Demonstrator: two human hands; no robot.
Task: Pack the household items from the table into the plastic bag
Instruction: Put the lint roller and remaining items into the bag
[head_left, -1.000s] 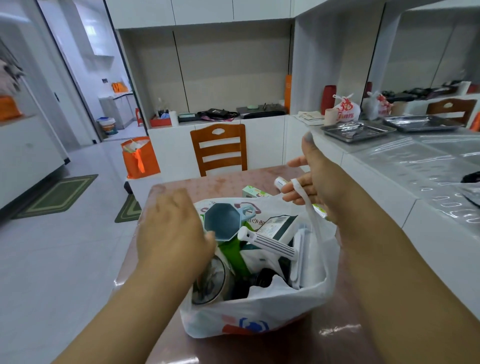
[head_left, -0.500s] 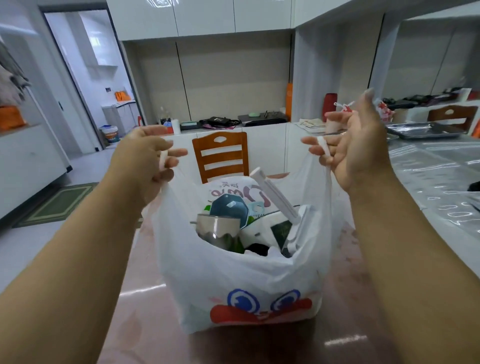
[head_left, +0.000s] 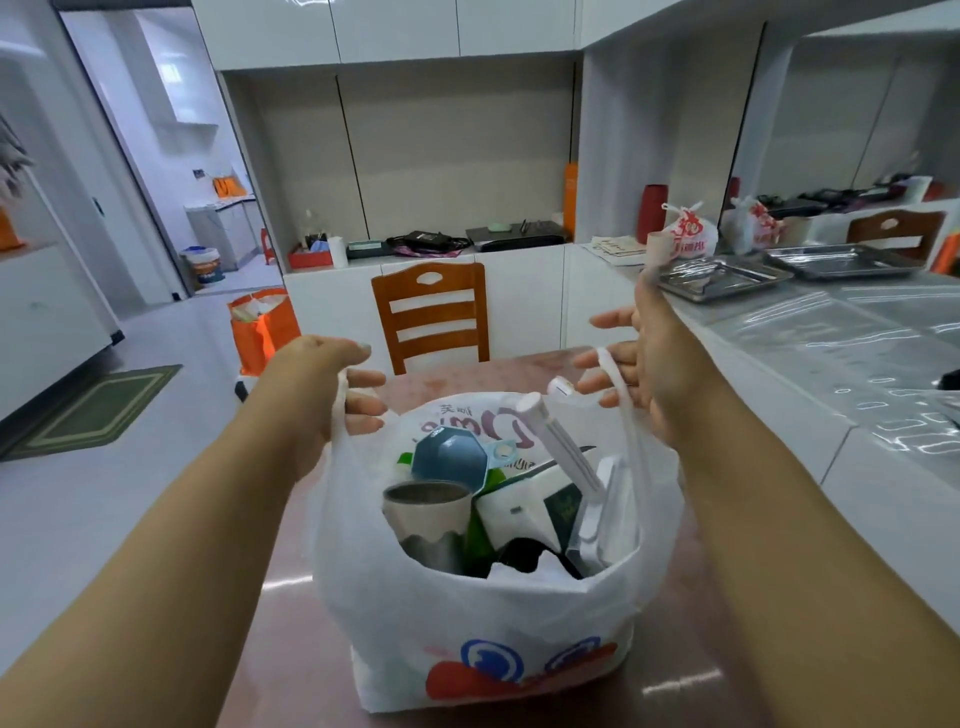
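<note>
A: Where does the plastic bag (head_left: 483, 623) sit, and how do the hands have it?

B: It stands upright on the table (head_left: 291, 623), between the two forearms. The left hand (head_left: 317, 395) has its fingers curled round the left handle loop. The right hand (head_left: 644, 374) is spread, fingers nearly straight and apart, with the right handle loop draped over them.

A: How much room is there around the mouth?

B: The mouth gapes wide below the fingers. A steel cup (head_left: 426, 512), a blue dish (head_left: 449, 460), a white box (head_left: 511, 519) and a white clip stick (head_left: 563, 447) fill it. The stick pokes up past the rim, its tip just beside the right fingertips.

A: And the edges?

B: Bare tabletop shows on the near side of the bag and left of the left fingers. Right of the right hand runs a white counter (head_left: 831, 364), close alongside the table.

A: What stands beyond the fingers?

B: A wooden chair (head_left: 431, 312) at the far table edge, an orange bag (head_left: 262, 330) on the floor past the left fingers, and metal trays (head_left: 727, 275) on the counter past the right ones.
</note>
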